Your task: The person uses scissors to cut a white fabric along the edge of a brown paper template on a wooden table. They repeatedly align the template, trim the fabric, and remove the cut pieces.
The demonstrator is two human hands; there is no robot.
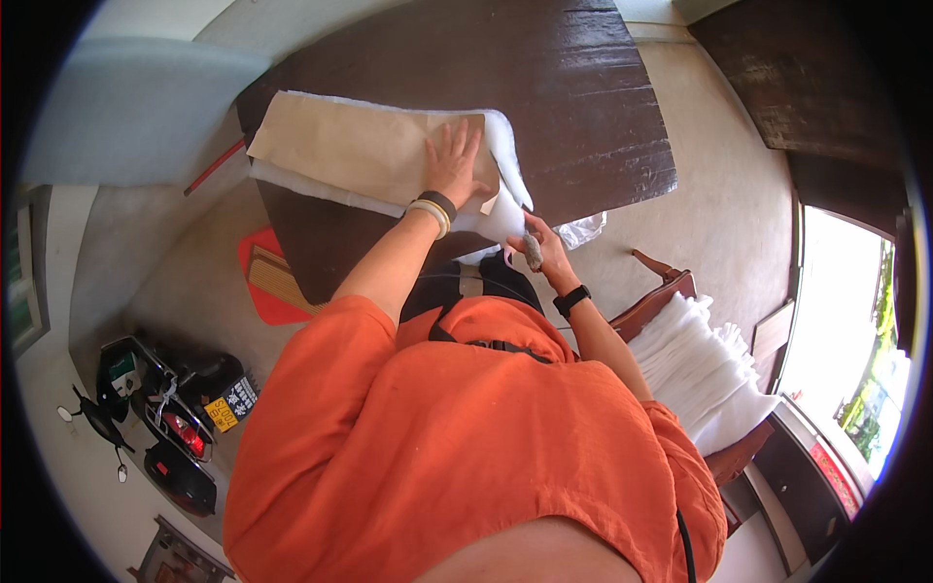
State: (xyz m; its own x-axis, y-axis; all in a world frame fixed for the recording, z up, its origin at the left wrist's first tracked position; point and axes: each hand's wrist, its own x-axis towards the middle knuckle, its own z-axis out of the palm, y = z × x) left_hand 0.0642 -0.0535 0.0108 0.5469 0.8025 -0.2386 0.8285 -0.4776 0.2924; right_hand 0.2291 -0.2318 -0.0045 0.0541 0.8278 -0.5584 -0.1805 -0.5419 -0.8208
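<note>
A brown paper pattern (355,146) lies on a sheet of white batting (502,146), whose edges stick out around it, on the dark brown table. My left hand (453,167) presses flat on the paper near its right end, fingers spread. At the batting's right edge, my right hand (549,255) is closed around a knife (532,251) with a grey, wrapped-looking handle. Its dark blade tip points away from me and touches or nearly touches the batting; the rest of the blade is hidden. A loose flap of batting hangs toward me beside the right hand.
The table (466,58) stretches away ahead. To the right, a stack of white batting sheets (695,364) rests on a wooden chair (671,301). A red stool (260,291) stands by the table's left side. A scooter (170,418) is parked at lower left.
</note>
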